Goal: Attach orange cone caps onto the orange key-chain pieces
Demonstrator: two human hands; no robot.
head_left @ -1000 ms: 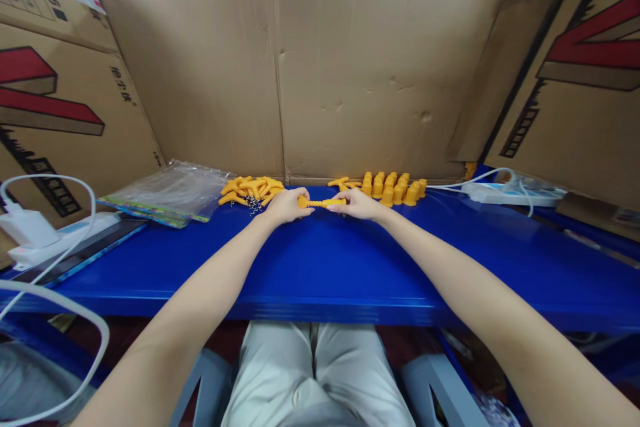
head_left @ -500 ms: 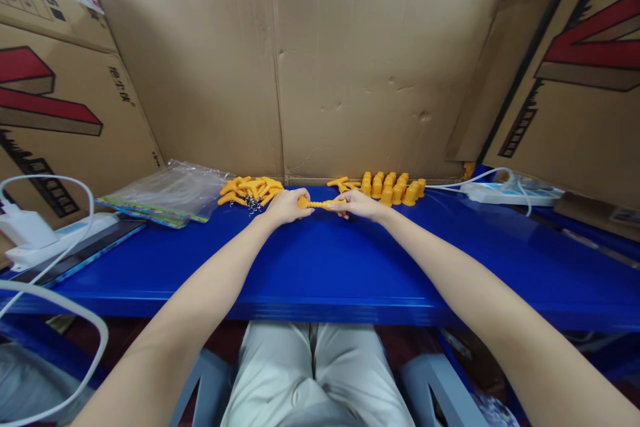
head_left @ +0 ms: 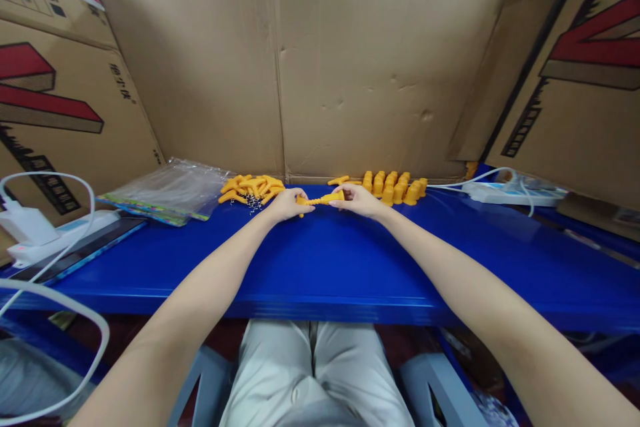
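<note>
A yellow-orange plastic piece with a ribbed rod spans the gap between my hands above the blue tabletop. My left hand is closed on its left end, which looks like a crossbar handle, partly hidden by the fingers. At the other end is a flared cup-like part, pinched by the fingers of my right hand. Left of my hands lies a pile of yellow-orange T-shaped handles with small metal bits in front. Rows of yellow-orange cup-shaped parts stand beyond my right hand.
Clear plastic bags lie at the left, near a dark flat device and a power strip. Another power strip with white cables sits at the right. Cardboard walls off the back and sides of the blue table.
The piece is held differently: its wide, rounded end showed by my left hand before, and the flared end now shows by my right hand. Both hands stay in nearly the same place.
</note>
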